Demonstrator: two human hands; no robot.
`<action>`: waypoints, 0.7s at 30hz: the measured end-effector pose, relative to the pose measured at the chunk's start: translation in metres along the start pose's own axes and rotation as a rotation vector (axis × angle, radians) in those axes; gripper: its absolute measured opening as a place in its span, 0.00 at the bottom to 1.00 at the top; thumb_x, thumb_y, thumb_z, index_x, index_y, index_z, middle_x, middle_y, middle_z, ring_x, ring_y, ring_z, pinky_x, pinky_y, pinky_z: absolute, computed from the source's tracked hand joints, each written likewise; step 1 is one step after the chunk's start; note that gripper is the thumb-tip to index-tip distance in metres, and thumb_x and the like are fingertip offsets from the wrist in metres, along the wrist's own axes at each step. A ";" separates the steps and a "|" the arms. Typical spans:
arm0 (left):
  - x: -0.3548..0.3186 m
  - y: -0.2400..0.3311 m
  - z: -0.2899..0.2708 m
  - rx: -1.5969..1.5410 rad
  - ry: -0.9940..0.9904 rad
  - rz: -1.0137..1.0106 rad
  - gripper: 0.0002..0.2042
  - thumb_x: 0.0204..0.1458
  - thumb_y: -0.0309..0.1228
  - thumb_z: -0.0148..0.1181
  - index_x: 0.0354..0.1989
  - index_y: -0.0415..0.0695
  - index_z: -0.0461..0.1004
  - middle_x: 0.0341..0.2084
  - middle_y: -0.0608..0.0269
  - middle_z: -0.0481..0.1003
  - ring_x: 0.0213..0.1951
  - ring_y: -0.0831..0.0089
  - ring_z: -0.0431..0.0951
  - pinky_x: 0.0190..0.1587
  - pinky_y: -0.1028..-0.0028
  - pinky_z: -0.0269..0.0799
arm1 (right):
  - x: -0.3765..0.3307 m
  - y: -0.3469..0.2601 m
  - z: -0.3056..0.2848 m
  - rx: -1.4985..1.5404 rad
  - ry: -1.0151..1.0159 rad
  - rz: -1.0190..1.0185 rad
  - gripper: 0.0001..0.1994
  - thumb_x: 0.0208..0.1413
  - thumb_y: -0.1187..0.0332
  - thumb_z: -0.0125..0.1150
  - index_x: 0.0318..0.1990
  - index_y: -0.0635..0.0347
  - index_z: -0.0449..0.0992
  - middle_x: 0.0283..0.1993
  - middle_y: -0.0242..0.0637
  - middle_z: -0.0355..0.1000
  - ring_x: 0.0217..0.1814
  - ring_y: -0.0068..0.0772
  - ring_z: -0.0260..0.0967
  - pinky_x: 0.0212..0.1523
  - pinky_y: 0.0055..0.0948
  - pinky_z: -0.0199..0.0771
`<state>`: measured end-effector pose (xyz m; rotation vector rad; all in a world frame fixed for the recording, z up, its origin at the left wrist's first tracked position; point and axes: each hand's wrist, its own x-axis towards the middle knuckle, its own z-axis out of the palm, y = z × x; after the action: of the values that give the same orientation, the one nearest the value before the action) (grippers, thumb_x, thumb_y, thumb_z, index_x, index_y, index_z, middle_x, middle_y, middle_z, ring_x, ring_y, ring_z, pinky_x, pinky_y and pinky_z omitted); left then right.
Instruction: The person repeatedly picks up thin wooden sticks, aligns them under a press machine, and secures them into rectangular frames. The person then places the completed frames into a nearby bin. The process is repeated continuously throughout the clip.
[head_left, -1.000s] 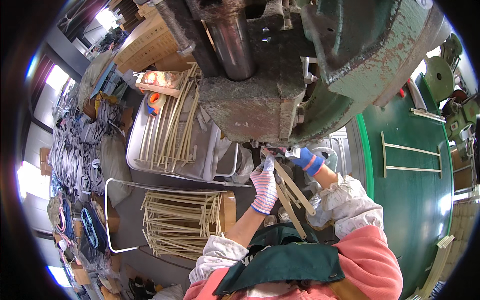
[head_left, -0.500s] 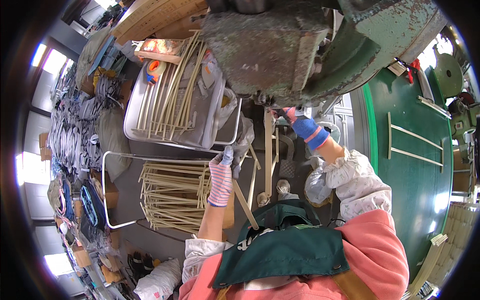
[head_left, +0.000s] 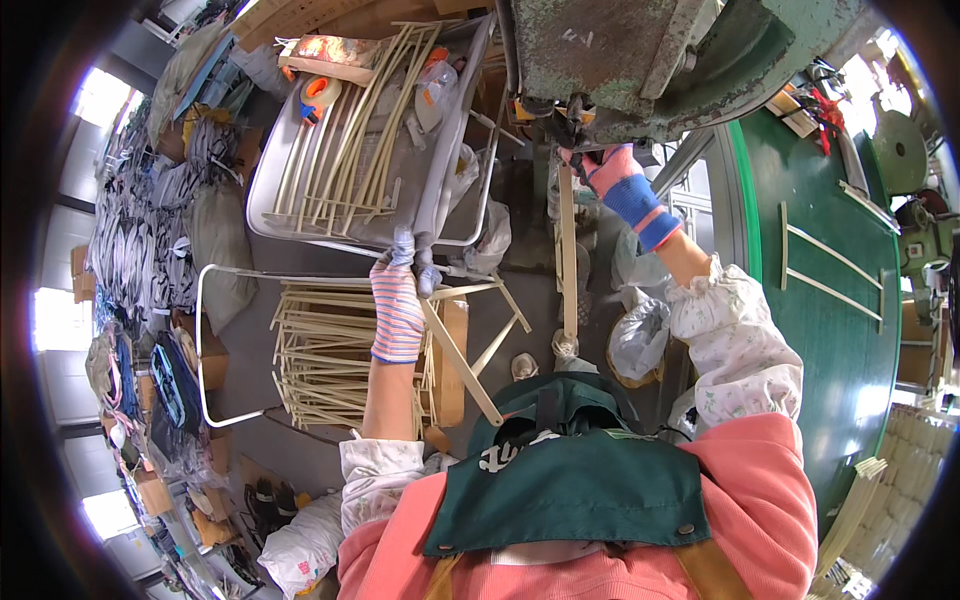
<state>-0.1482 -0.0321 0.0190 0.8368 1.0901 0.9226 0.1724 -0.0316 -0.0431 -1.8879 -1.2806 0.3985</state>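
My left hand [head_left: 398, 310], in a striped knit glove with grey fingertips, closes on a frame of pale wooden slats [head_left: 463, 365]. One slat slants down toward my apron, and thinner pieces of the frame reach to the right. My right hand [head_left: 622, 190], in a pink and blue glove, is raised right under the head of a green, worn machine [head_left: 600, 70]. Its fingers are bent at the top end of another pale wooden slat [head_left: 569, 255], which hangs downward toward my shoes. The fingertips are partly hidden against the machine.
A pile of slat frames [head_left: 335, 355] lies left of my left hand, by a white metal rail [head_left: 202, 350]. Beyond it stands a white tray [head_left: 262, 205] with loose slats and a tape roll [head_left: 320, 92]. On the right, a green table [head_left: 830, 370] bears a slat frame [head_left: 833, 285].
My left hand has moved left with its slat frame, toward the pile. My right hand stays by the machine head with the other slat. The whole view has shifted somewhat.
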 end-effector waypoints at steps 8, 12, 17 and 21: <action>-0.057 0.073 -0.044 -0.106 0.116 0.168 0.21 0.52 0.50 0.54 0.34 0.41 0.71 0.15 0.77 0.62 0.13 0.87 0.55 0.21 0.83 0.55 | -0.126 -0.077 -0.051 0.013 0.051 -0.882 0.12 0.36 0.73 0.58 0.33 0.59 0.73 0.37 0.43 0.70 0.36 0.45 0.67 0.31 0.36 0.69; -0.096 0.124 -0.082 -0.553 -0.451 0.279 0.12 0.63 0.37 0.38 0.36 0.44 0.66 0.16 0.75 0.57 0.08 0.86 0.52 0.18 0.81 0.49 | -0.233 -0.100 0.038 0.128 -0.528 -0.594 0.41 0.43 0.59 0.61 0.65 0.61 0.49 0.62 0.43 0.54 0.64 0.50 0.51 0.61 0.46 0.53; -0.135 0.158 -0.152 -0.604 -0.427 0.535 0.13 0.63 0.34 0.38 0.48 0.39 0.63 0.21 0.71 0.60 0.14 0.85 0.62 0.24 0.81 0.58 | -0.232 -0.080 0.172 0.293 -0.812 -0.625 0.19 0.46 0.70 0.59 0.48 0.57 0.67 0.43 0.42 0.66 0.50 0.48 0.63 0.50 0.40 0.64; -0.143 0.180 -0.210 1.133 0.831 1.232 0.20 0.59 0.31 0.44 0.57 0.32 0.57 0.47 0.47 0.65 0.47 0.60 0.67 0.52 0.65 0.60 | -0.205 -0.129 0.194 0.623 -0.479 -0.523 0.08 0.49 0.72 0.57 0.36 0.61 0.67 0.27 0.49 0.66 0.33 0.56 0.65 0.32 0.43 0.66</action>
<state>-0.4122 -0.0713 0.1780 2.3387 1.8839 1.7662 -0.1228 -0.1061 -0.1025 -0.9192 -1.6523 0.8779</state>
